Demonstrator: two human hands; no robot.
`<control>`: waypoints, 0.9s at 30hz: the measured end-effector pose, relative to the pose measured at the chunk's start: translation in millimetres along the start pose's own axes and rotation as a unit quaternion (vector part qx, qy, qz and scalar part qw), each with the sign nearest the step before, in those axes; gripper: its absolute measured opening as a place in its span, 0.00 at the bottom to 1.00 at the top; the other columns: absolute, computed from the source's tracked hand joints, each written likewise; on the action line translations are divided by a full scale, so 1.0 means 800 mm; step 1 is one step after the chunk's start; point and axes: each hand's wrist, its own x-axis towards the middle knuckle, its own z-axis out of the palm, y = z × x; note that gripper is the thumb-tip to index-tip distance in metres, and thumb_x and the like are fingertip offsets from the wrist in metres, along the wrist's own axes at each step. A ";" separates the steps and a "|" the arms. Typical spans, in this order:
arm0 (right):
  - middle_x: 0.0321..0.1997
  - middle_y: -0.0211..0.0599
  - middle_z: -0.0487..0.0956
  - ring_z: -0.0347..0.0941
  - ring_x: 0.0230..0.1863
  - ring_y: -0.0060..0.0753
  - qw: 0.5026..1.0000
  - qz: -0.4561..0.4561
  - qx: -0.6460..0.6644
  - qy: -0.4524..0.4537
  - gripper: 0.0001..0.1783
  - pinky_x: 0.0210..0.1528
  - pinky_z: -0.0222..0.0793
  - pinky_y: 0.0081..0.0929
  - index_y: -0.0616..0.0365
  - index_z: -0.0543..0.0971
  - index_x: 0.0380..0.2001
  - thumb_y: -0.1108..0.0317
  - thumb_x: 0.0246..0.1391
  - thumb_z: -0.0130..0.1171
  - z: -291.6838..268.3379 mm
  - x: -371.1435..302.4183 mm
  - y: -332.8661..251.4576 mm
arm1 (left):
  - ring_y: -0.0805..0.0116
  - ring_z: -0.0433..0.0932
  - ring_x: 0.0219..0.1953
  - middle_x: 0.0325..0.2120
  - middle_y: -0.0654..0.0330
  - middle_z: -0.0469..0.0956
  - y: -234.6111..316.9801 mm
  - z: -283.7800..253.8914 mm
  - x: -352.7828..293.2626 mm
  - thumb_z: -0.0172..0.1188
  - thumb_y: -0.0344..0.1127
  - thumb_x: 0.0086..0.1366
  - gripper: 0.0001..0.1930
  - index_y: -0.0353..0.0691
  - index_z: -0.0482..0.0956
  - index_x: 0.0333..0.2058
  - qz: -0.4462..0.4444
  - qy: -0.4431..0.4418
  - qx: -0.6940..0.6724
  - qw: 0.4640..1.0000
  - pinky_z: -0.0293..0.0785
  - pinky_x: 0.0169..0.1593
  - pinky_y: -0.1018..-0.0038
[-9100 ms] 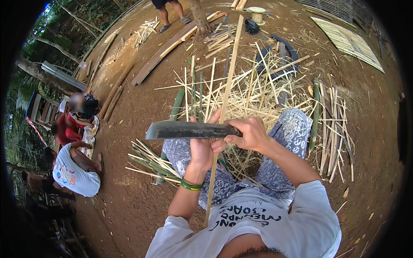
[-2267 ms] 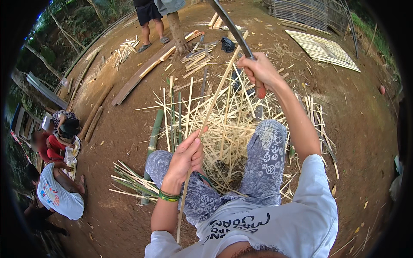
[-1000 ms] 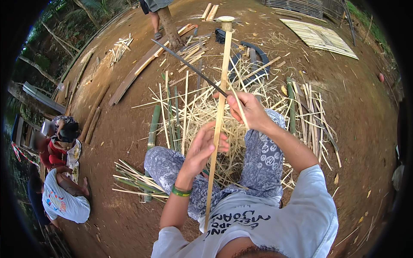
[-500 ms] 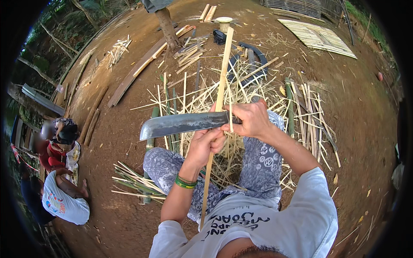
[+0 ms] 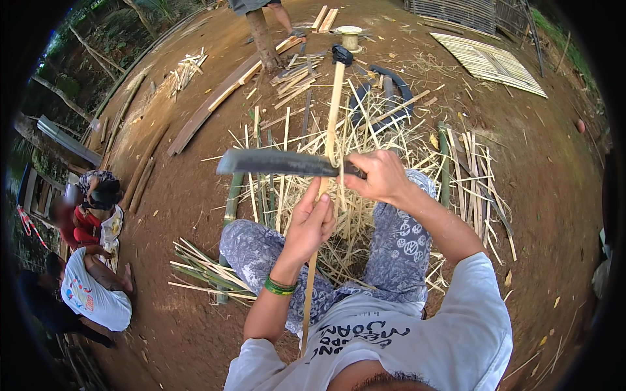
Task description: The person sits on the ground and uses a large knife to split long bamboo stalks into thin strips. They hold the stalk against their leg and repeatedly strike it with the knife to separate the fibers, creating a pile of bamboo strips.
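One machete [image 5: 270, 161] and one long pale strip [image 5: 335, 98] are counted at the hands; the heap of slivers [image 5: 352, 218] beyond is too tangled to count. Machete is gripped by the closed right hand [image 5: 381, 174]; strip is pinched by the half-curled left hand [image 5: 308, 225]. Blade end is blurred; strip is partly covered by blade and left hand.

Left arm [image 5: 268, 318] reaches forward. Left hand [image 5: 308, 225] half curled, fingertips pointing away from body. Right arm [image 5: 440, 221] slants inward. Right hand [image 5: 381, 176] curled tight, bit farther out.
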 end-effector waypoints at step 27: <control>0.12 0.39 0.72 0.69 0.17 0.40 0.979 0.191 -0.043 -0.054 0.41 0.24 0.63 0.41 0.60 0.85 0.26 0.31 0.63 0.42 0.014 0.063 0.092 | 0.82 0.53 0.17 0.19 0.72 0.55 -0.032 -0.039 -0.030 0.43 0.33 0.78 0.31 0.49 0.43 0.74 -0.051 0.058 -0.013 0.997 0.51 0.19 0.83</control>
